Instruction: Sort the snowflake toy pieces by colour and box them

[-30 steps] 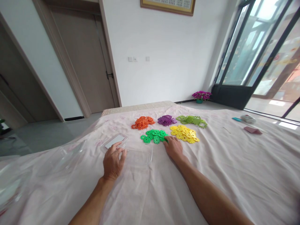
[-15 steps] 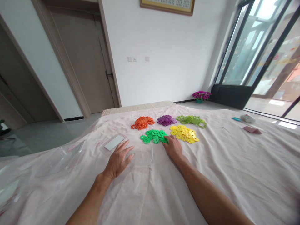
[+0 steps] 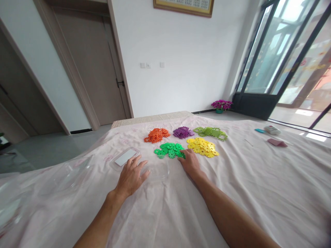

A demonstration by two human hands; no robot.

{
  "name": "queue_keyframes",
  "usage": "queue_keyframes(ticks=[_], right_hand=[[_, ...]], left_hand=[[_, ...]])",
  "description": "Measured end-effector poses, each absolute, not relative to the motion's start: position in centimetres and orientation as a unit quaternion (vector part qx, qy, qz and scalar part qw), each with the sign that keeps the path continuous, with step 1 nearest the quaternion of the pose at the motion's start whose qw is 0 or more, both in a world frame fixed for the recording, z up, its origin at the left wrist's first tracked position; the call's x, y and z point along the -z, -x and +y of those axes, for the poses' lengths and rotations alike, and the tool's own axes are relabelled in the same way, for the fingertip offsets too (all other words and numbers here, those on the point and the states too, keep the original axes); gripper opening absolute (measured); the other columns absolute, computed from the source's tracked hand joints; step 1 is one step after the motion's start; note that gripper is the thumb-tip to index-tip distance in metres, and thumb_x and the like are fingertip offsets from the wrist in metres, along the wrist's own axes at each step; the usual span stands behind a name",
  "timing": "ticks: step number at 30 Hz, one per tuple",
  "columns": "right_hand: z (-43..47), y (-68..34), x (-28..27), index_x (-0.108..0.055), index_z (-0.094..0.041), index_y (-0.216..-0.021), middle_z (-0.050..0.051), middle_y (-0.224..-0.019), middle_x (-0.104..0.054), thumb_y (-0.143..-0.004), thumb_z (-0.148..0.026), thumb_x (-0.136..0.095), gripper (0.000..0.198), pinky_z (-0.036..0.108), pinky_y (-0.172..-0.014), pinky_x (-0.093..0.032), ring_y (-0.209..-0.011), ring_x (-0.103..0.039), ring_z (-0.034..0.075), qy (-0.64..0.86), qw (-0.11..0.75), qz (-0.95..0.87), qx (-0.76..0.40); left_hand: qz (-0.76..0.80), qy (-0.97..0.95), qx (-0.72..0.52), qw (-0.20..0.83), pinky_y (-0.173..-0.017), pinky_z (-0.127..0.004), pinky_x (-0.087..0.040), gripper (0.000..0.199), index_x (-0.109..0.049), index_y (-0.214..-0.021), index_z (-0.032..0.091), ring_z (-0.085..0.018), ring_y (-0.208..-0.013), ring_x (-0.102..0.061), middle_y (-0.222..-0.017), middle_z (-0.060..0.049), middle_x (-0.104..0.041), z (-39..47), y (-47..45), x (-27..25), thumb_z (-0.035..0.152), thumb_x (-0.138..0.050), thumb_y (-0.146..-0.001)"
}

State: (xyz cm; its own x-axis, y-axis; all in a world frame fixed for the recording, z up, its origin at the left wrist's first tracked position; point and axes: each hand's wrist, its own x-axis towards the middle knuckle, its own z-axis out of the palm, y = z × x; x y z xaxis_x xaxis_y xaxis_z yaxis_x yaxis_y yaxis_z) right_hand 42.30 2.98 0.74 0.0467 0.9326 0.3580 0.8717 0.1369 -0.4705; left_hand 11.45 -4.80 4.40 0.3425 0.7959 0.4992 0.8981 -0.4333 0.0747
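Fingers spread, my left hand (image 3: 131, 175) is over the cloth at the left edge of a clear plastic box (image 3: 161, 172). Whether its thumb touches the box I cannot tell. My right hand (image 3: 190, 162) reaches the right end of a heap of green flower-shaped plastic discs (image 3: 170, 150); its fingers and thumb are bent round discs at that edge, partly hiding them. Right beside that hand lies a heap of yellow discs (image 3: 203, 147). Behind are orange discs (image 3: 156, 135), purple discs (image 3: 183, 132) and light green discs (image 3: 210, 132).
A clear lid with a white label (image 3: 126, 157) lies beyond my left hand. More clear plastic containers (image 3: 68, 174) stand at the left. On the right are a pink folded cloth (image 3: 277, 142), a white packet (image 3: 272, 130) and a blue item (image 3: 260, 131). The pale tablecloth (image 3: 160, 220) is wrinkled.
The clear box has shifted and turned slightly beside my left hand, whose thumb has moved a little right. My right hand stays at the green heap, almost unmoved.
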Motion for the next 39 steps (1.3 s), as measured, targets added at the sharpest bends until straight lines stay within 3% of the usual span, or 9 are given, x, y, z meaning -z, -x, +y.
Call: queue_keyframes(ticks=[5,11,19,23,29,35,39], right_hand=[[3.1,-42.2,-0.4,-0.072,-0.024,-0.111,0.009,-0.111,-0.067,-0.091,-0.027,-0.057,0.024,0.03,-0.093,-0.042,-0.107,-0.06,0.022,0.638,0.333,-0.692,-0.053],[3.3,-42.3,-0.1,-0.072,-0.025,-0.11,0.008,-0.109,-0.068,-0.088,-0.018,-0.056,0.028,0.029,-0.091,-0.043,-0.104,-0.062,0.021,0.618,0.355,-0.7,-0.05],[3.1,-42.2,0.1,-0.073,-0.026,-0.107,0.006,-0.103,-0.068,-0.085,-0.017,-0.058,0.028,0.03,-0.085,-0.046,-0.095,-0.063,0.02,0.586,0.393,-0.707,-0.051],[2.9,-41.7,-0.5,-0.074,-0.025,-0.097,0.005,-0.094,-0.068,-0.083,-0.021,-0.06,0.021,0.032,-0.082,-0.049,-0.087,-0.063,0.02,0.545,0.47,-0.689,-0.086],[2.5,-38.0,-2.8,-0.073,-0.021,-0.098,0.004,-0.086,-0.067,-0.081,-0.035,-0.066,0.024,0.031,-0.067,-0.051,-0.073,-0.06,0.017,0.449,0.612,-0.609,-0.232],[1.8,-34.8,-3.8,-0.076,-0.022,-0.087,0.002,-0.079,-0.07,-0.078,-0.033,-0.071,0.015,0.028,-0.063,-0.049,-0.068,-0.062,0.015,0.385,0.49,-0.725,-0.295],[4.9,-36.5,-4.0,-0.074,-0.019,-0.086,0.002,-0.072,-0.07,-0.081,-0.042,-0.064,0.026,0.028,-0.059,-0.049,-0.066,-0.064,0.017,0.427,0.53,-0.656,-0.327]], left_hand=[[-0.533,0.801,0.253,0.107,-0.105,-0.051,-0.045,0.042,-0.066,-0.125,0.025,-0.031,-0.127,-0.051,-0.136,-0.011,-0.059,-4.9,-11.7,-4.4,0.048,-0.056,-0.091],[-0.525,0.807,0.256,0.091,-0.11,-0.053,-0.042,0.046,-0.065,-0.127,0.021,-0.032,-0.132,-0.048,-0.138,-0.014,-0.057,-4.5,-11.6,-3.6,0.049,-0.051,-0.094],[-0.524,0.828,0.201,0.007,-0.115,-0.054,-0.034,0.076,-0.04,-0.151,0.026,-0.035,-0.146,-0.031,-0.159,-0.015,-0.035,-4.2,-10.4,-3.6,0.069,-0.047,-0.088],[-0.53,0.826,0.191,-0.016,-0.115,-0.053,-0.034,0.086,-0.042,-0.15,0.025,-0.036,-0.146,-0.031,-0.158,-0.015,-0.036,-4.2,-10.5,-4.1,0.076,-0.051,-0.081],[-0.58,0.791,0.193,-0.007,-0.113,-0.053,-0.034,0.083,-0.047,-0.146,0.027,-0.036,-0.142,-0.036,-0.154,-0.015,-0.041,-4.7,-11.6,-4.4,0.076,-0.054,-0.08],[-0.606,0.776,0.177,-0.007,-0.113,-0.05,-0.034,0.078,-0.05,-0.145,0.025,-0.034,-0.142,-0.035,-0.153,-0.015,-0.041,-5.3,-12.4,-5.0,0.07,-0.057,-0.081],[-0.6,0.779,0.182,-0.017,-0.114,-0.05,-0.033,0.078,-0.053,-0.142,0.024,-0.035,-0.141,-0.037,-0.151,-0.016,-0.043,-5.3,-12.5,-5.4,0.071,-0.058,-0.08]])
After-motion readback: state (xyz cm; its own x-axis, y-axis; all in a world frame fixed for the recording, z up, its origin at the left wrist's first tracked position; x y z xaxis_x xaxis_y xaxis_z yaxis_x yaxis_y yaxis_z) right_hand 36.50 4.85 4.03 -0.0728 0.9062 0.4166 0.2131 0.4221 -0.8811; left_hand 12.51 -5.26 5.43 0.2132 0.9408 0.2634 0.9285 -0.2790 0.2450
